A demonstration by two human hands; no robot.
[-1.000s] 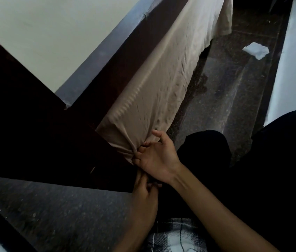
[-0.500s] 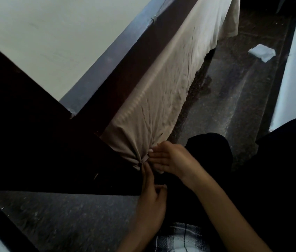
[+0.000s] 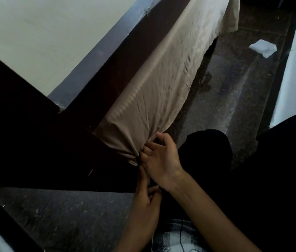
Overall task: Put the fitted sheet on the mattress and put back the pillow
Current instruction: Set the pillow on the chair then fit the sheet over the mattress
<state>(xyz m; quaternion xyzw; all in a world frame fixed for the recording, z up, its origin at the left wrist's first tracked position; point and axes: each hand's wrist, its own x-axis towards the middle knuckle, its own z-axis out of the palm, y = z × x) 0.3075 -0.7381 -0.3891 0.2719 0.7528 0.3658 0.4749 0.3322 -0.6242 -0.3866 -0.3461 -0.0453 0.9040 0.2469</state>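
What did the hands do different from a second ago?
The right hand closed into a fist half a second ago, then opened again on the gathered corner of the fitted sheet. The left hand shifted slightly underneath. The sheet stays stretched over the corner, and the white scrap on the floor stays put.

The fitted sheet (image 3: 154, 99) is a plain beige-tan with a faint sheen, unpatterned, its creases shading to darker brown. The bed frame (image 3: 34, 142) beside it is very dark brown, nearly black. The wall (image 3: 43, 33) is pale cream, edged by a grey-blue skirting band (image 3: 96, 51). The floor (image 3: 234, 91) is dark grey stone, speckled with lighter flecks. A white scrap (image 3: 262, 48) lies on it. At the bottom edge shows a grey-and-white plaid cloth (image 3: 176, 239) with dark lines, beside black clothing (image 3: 270, 179).
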